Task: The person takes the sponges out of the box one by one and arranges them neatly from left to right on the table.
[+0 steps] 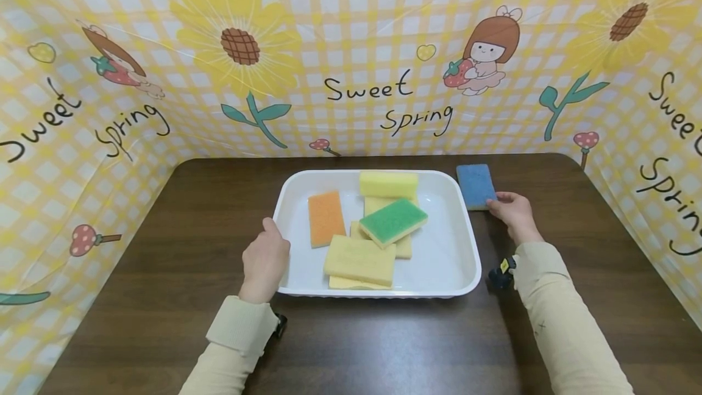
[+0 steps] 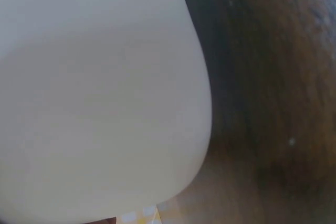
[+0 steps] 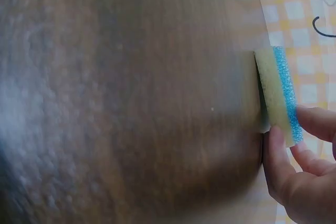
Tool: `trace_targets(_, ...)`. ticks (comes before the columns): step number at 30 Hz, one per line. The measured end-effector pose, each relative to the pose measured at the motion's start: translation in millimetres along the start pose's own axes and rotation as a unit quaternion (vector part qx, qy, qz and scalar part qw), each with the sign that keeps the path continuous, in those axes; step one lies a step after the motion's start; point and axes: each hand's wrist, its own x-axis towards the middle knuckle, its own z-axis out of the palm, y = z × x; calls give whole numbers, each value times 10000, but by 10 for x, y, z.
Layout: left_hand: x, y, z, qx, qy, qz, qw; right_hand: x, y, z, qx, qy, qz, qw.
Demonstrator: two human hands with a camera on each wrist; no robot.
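Note:
At the tray's left side, my left hand grips the rim of the white tray. Its fingers are mostly hidden from the head view, and the left wrist view is filled by the tray's pale outer side. My right hand pinches the near corner of a blue-topped sponge just right of the tray. In the right wrist view, thumb and fingers hold the sponge by its end, its yellowish side toward the table and tilted slightly off it.
Inside the tray lie an orange sponge, a green-topped sponge and several yellow ones, such as the front one and the one at the back. A checked cloth hangs around the brown table.

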Motion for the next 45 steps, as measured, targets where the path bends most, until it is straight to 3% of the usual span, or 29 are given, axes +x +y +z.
trace_targets(14,13,13,-1,-64,-144,-146,9998,7,16,2,-684,412,-115,9967)
trace_targets(25,13,20,-11,-78,-137,-138,9998,1,3,-5,-717,459,-75,9963)
trace_targets(33,11,25,-26,-46,-133,-133,9998,-2,13,-11,-693,285,-101,9971)
trace_targets(45,18,18,-19,-89,-204,-169,9996,20,48,24,-853,490,-311,9947)
